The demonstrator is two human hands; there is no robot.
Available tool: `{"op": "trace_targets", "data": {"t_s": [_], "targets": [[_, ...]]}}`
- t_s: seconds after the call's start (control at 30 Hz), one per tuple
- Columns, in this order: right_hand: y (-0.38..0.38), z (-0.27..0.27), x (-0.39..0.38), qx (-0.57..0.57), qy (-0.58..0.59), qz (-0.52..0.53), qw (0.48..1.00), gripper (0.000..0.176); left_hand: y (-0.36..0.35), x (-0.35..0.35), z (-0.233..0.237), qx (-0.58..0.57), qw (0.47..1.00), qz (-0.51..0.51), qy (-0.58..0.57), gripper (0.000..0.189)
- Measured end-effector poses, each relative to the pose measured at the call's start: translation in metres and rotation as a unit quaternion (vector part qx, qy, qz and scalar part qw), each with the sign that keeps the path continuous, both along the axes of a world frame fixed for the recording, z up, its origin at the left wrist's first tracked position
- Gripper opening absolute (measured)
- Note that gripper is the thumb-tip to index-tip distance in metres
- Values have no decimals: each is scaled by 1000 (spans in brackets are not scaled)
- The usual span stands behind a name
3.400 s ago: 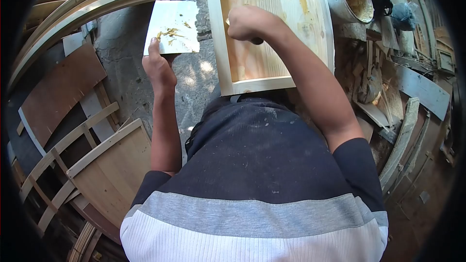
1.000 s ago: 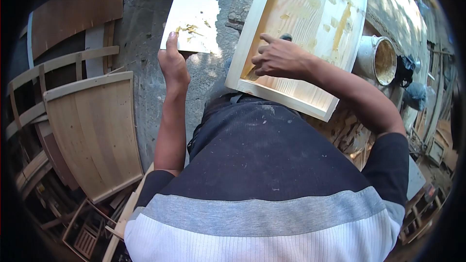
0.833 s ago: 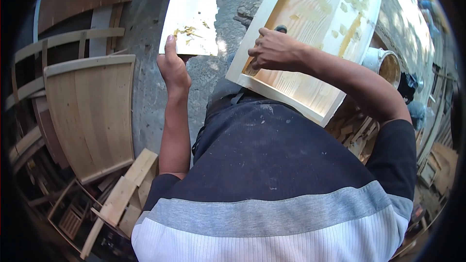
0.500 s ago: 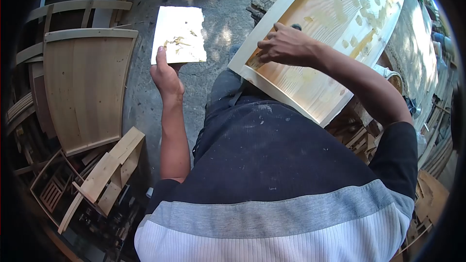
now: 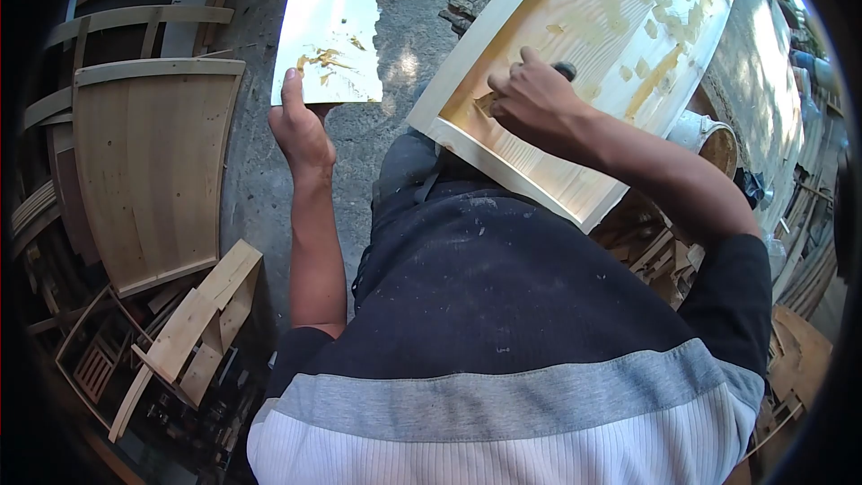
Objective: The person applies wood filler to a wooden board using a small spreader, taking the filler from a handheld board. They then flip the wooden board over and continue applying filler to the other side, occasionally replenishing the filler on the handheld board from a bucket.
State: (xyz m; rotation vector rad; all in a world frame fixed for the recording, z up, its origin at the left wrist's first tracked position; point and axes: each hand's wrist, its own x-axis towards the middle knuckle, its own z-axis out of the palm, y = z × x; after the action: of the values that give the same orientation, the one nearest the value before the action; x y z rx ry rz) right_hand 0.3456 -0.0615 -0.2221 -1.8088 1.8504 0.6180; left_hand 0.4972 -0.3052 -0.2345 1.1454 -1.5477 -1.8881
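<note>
Right hand is curling shut around a dark-handled tool, whose handle end is poking out past the knuckles while the working end is mostly hiding under the fingers. That hand is pressing down on a framed wooden panel, close to the inner edge of the pale frame at the corner nearest the person. The panel is lying tilted in front of the person's body, and its face is showing many yellowish filler patches. Left hand is clamping a flat white sheet by its near edge, thumb lying on top and the other fingers hidden beneath. It is holding the sheet raised above the concrete floor, well apart from the panel. Smears of yellowish paste are sitting on the sheet just beyond the thumb. A white bucket is peeking out beside the right forearm, beyond the panel's far edge. On the left, a curved wooden panel is lying on the floor, with loose wooden frame pieces lying just beside its near end.
</note>
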Motion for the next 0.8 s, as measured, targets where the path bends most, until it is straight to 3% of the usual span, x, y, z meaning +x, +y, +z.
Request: {"op": "trace_targets", "data": {"t_s": [0.03,0.1,0.27,0.5,0.7,0.77,0.8], "targets": [[8,-1,0,1,-2,0,1000,18,4,-2,1,0,1000,4,-6,48],[28,-11,1,-128,-66,-24,989,16,8,1,1,6,1000,6,-5,46],[58,-34,-19,-175,-173,4,969,15,14,9,-4,12,999,10,-36,44],[52,-75,-43,-224,-226,56,946,21,23,14,-10,4,998,12,-59,47],[48,-48,-16,-144,-152,-14,978,26,24,8,-3,19,998,27,-45,45],[55,-35,-10,-130,-69,-41,988,27,24,10,2,34,998,35,-36,44],[53,-22,-16,-69,-32,-29,997,29,24,11,4,32,998,32,-36,44]]}}
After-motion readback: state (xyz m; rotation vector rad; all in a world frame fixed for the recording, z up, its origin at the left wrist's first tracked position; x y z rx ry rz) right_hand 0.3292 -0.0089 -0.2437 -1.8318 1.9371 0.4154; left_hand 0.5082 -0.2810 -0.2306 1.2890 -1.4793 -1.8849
